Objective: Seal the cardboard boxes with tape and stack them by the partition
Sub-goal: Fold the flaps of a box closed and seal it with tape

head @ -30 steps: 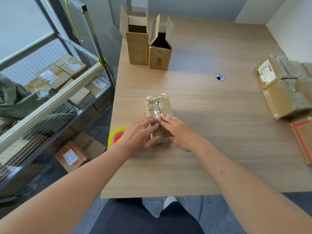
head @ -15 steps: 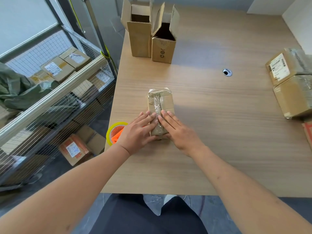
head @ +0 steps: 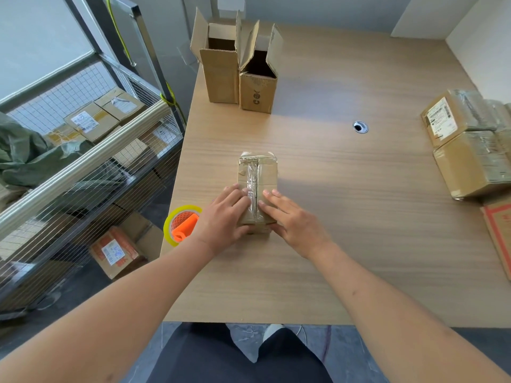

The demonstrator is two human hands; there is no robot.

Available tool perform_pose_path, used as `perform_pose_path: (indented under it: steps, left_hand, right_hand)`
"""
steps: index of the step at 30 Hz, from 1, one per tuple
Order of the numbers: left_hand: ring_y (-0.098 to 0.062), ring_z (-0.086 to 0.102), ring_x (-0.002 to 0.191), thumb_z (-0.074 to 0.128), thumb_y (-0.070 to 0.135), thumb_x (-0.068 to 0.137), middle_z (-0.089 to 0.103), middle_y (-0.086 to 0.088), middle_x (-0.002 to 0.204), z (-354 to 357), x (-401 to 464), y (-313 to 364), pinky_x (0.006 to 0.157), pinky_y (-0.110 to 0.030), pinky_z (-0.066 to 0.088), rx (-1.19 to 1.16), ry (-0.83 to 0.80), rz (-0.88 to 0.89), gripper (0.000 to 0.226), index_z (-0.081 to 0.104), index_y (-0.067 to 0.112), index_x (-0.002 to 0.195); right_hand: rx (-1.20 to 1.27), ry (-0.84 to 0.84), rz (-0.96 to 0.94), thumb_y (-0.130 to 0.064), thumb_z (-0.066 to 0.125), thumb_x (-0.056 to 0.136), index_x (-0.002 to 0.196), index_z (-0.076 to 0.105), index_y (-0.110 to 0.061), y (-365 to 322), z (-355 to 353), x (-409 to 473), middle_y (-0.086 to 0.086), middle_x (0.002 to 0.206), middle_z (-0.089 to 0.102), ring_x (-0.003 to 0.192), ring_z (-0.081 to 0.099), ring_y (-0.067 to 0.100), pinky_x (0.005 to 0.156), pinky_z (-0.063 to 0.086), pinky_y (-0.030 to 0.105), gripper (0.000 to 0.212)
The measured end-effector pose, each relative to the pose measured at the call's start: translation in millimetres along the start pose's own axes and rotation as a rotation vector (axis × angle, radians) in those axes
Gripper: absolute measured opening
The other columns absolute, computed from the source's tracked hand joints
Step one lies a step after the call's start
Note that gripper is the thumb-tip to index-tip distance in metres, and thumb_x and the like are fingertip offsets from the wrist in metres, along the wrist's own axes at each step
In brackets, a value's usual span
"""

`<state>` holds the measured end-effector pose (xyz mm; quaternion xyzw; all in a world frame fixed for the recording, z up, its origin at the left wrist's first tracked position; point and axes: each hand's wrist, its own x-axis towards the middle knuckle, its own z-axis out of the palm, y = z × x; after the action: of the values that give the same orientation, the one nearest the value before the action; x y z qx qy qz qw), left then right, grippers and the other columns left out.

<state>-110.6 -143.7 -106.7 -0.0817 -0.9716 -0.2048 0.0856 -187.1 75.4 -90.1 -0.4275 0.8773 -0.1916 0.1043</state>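
A small cardboard box lies on the wooden table, with a strip of clear tape running along its top seam. My left hand presses flat on the box's near left part, fingers straight. My right hand presses flat on the near right part, fingers beside the tape strip. A yellow tape roll on an orange dispenser sits at the table's left edge, just left of my left hand. Two taped boxes are stacked at the right, by the white partition.
Two open upright cardboard boxes stand at the far left of the table. A cable hole lies mid-table. A red-printed flat box is at the right edge. A wire cage cart with parcels stands left of the table.
Both hands stay flat on the box's near end and have slid slightly apart, baring the tape strip between them. The view has shifted a little.
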Motion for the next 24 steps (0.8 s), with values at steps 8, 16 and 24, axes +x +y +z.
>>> perform_pose_path:
  steps: [8,16,24]
  left_hand:
    - [-0.031,0.048,0.133,0.087,0.033,0.071,0.054,-0.007,0.133,-12,10,6,0.122,-0.048,0.029,0.026,-0.093,0.013,0.066,0.058,0.011,0.125]
    - [-0.030,0.045,0.143,0.087,0.035,0.075,0.046,-0.011,0.151,-15,16,14,0.127,-0.044,0.016,-0.027,-0.153,0.001,0.077,0.058,0.011,0.142]
    - [-0.025,0.024,0.155,0.084,0.060,0.070,0.036,-0.006,0.162,-2,18,28,0.128,-0.048,0.010,-0.005,-0.141,-0.079,0.093,0.055,0.007,0.142]
  right_hand:
    - [-0.010,-0.145,-0.024,-0.028,0.076,0.090,0.159,0.030,-0.025,8,-12,-3,-0.010,0.169,0.012,0.155,0.011,0.009,0.124,0.021,0.026,0.083]
    - [0.055,-0.033,-0.005,-0.023,0.079,0.086,0.137,0.065,-0.023,10,-23,-8,-0.005,0.152,0.051,0.136,0.046,0.017,0.105,0.047,0.036,0.053]
    - [-0.192,0.277,-0.041,-0.039,0.067,0.083,0.098,0.073,-0.020,0,3,1,-0.002,0.108,0.071,0.090,0.060,0.028,0.074,0.056,0.038,0.025]
